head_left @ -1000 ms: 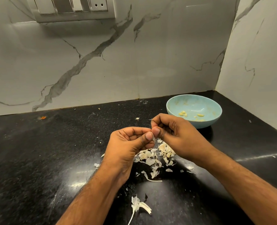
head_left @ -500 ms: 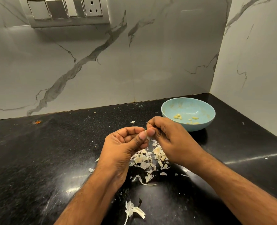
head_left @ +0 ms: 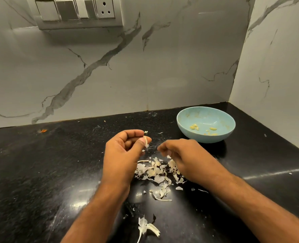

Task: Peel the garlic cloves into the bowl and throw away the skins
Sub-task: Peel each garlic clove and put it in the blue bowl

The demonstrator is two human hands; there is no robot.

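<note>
Your left hand (head_left: 126, 151) is pinching a small pale garlic clove (head_left: 145, 140) between thumb and curled fingers, holding it up off the glossy black stone counter (head_left: 40, 172), probably so a loose skin tail is hanging free for the next pull. Clove looks partly skinned; can't tell how much is left.

Below and between your hands, a pile of papery white garlic skins (head_left: 155, 171) is collecting on the counter. Peeling right above it is keeping the mess in one patch for a single sweep later. One larger skin piece (head_left: 146, 227) is lying apart, nearer you.

Your right hand (head_left: 182, 155) is hovering just beside the left, not touching it, fingers loosely curled over the pile. It may be pinching a scrap of skin, but the tips are blurred, so I can't tell.

Far right, the round light-blue bowl (head_left: 194, 137) is sitting near the wall corner, holding a few peeled yellowish cloves (head_left: 194, 127), close to your right hand for drop-off.

Judgement: mid-task, and skins are not yet binned.
</note>
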